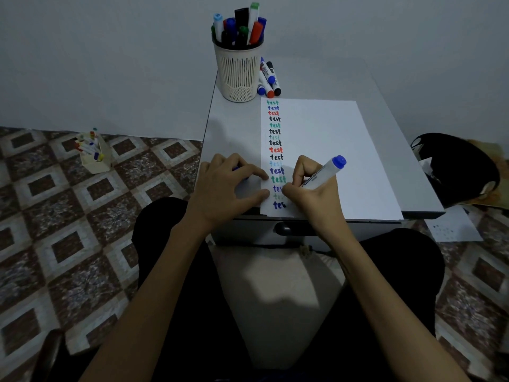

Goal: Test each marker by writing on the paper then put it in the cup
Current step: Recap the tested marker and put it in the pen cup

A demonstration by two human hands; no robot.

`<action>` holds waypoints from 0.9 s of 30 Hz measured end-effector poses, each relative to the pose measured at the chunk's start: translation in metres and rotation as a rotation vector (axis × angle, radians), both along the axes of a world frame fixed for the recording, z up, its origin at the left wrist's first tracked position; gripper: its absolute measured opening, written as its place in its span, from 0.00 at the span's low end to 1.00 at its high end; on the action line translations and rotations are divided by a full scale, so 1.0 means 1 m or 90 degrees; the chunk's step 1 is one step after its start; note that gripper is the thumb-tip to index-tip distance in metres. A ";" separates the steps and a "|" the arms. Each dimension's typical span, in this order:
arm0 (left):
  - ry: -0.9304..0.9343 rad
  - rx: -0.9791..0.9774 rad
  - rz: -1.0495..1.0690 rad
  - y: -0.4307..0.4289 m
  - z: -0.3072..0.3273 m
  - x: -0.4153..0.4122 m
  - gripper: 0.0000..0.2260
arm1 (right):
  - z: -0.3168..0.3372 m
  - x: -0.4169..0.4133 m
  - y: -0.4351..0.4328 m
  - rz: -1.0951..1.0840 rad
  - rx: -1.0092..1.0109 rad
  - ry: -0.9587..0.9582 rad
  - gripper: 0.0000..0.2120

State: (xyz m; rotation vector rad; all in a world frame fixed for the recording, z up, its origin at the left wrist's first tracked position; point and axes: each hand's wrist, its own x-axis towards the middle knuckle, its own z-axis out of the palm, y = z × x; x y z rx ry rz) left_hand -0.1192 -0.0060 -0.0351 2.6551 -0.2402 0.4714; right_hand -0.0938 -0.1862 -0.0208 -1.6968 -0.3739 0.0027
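Left hand (228, 183) is resting on the tabletop (234, 128) with fingertips pressing the left edge of the paper (325, 150). A speck of blue is showing under it, maybe a cap; cannot tell whether the fingers are holding it. Cup (238, 70) is standing at the far corner, crowded with markers, with loose markers (268, 78) lying just beside it, so a hasty drop is risking a bounce-out or tip-over. Right hand (311, 197) is pinching the blue marker (323, 173) in a writing grip, tip hidden behind the fingers at the bottom row of the "test" column (275, 150). Paper is running out at the near edge, so a stroke is likely going onto the tabletop. Right palm is risking a smear on wet ink.
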 end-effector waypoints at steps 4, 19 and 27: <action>0.000 0.004 0.003 0.000 0.001 0.000 0.17 | -0.002 0.001 -0.001 -0.015 0.003 0.006 0.11; -0.006 0.005 -0.005 0.002 -0.003 0.002 0.16 | 0.001 -0.002 0.001 -0.009 0.011 -0.005 0.11; -0.012 -0.051 -0.045 0.006 -0.003 0.003 0.21 | 0.008 0.005 -0.005 -0.038 0.192 0.082 0.18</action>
